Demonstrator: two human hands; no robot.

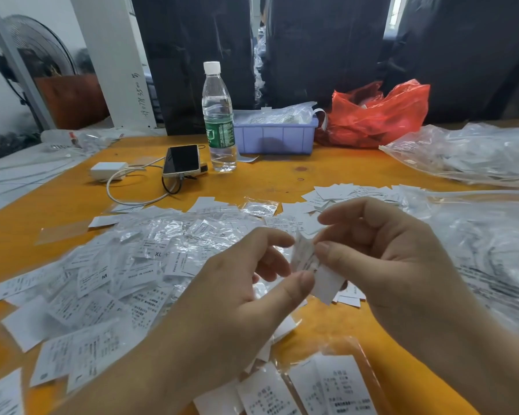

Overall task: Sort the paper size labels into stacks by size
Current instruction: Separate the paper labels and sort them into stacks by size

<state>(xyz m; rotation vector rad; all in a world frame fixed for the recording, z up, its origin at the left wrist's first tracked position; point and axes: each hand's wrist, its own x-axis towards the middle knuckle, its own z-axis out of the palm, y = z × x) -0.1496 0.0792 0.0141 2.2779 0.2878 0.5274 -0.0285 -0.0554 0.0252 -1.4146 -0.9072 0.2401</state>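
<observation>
Left hand [240,283] and right hand [384,250] both pinching small bunch of paper size labels [309,265] above orange table [312,175]; loose label pile [108,280] at left.

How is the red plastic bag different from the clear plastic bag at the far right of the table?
The red plastic bag is coloured and hides most of its contents; the clear plastic bag is see-through, showing white pieces inside. The red plastic bag stands crumpled and bunched up beside the purple bin; the clear plastic bag lies low and spread out on the orange table. Both are thin, wrinkled plastic at the table's far side.
</observation>
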